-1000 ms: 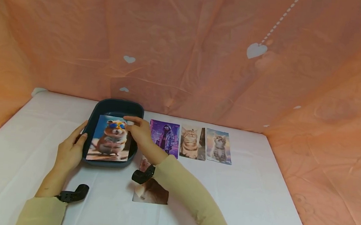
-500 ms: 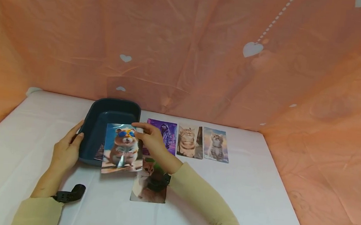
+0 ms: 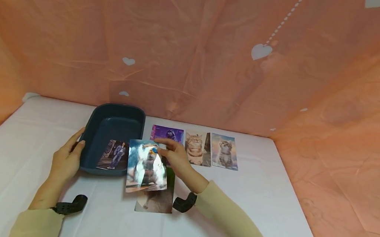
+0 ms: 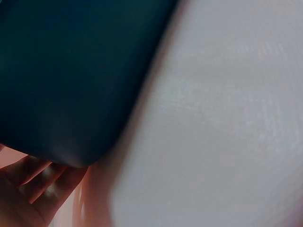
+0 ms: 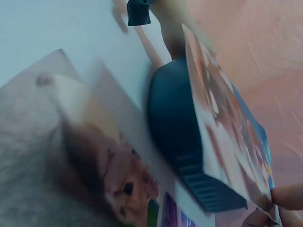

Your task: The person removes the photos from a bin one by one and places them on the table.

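Note:
A glossy photo card (image 3: 147, 167) of a hamster in sunglasses is pinched at its upper right edge by my right hand (image 3: 180, 162). Glare covers much of the picture. In the right wrist view the hamster card (image 5: 222, 123) tilts up, thumb and fingertips at its edge. Its lower part overlaps a cat photo card (image 3: 154, 203) lying on the table. My left hand (image 3: 66, 157) holds the left side of a dark blue tray (image 3: 118, 109). Its fingers (image 4: 52, 184) lie against the tray's outer wall in the left wrist view. Inside the tray is a photo card (image 3: 115, 155) of a standing person.
Behind the right hand lies a purple card (image 3: 167, 131) with a hooded figure, partly covered. To its right are an orange cat card (image 3: 194, 148), overlapping a darker one, and a grey kitten card (image 3: 224, 151). A pink cloth (image 3: 194, 59) hangs behind the white table (image 3: 247, 197).
My right hand has carried the hamster card from over the tray rightward and toward me, uncovering the person card inside. The left hand has stayed at the tray's side.

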Motion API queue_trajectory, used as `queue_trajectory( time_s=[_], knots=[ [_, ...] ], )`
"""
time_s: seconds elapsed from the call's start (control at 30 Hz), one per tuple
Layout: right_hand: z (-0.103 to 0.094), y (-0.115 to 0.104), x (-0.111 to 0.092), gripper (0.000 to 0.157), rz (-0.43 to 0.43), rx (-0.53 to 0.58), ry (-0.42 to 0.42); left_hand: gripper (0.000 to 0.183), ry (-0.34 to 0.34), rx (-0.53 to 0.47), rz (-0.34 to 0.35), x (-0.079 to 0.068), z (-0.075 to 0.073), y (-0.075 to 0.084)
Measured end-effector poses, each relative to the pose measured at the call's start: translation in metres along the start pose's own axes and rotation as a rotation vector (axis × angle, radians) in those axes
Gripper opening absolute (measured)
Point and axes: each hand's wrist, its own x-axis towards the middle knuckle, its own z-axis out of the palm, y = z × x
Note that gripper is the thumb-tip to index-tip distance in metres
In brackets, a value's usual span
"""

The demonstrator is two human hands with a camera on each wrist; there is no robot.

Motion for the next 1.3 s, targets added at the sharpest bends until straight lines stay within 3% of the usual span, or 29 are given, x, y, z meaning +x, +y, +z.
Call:
queue_trajectory(
  time_s=[0.3, 0.83, 1.3],
  knots=[
    [-0.023, 0.013, -0.012, 0.035, -0.007, 0.032, 0.031, 0.049, 0.0, 0.001, -0.023, 0.001, 0.0, 0.001],
    [-0.063, 0.036, -0.035, 0.034, 0.036, -0.052, 0.109, 0.05, -0.018, -0.008, -0.038, 0.001, -0.001, 0.001],
    [-0.092, 0.056, -0.049, 0.035, 0.078, -0.076, 0.24, 0.05, -0.016, -0.003, -0.019, 0.002, -0.001, -0.002]
  ],
)
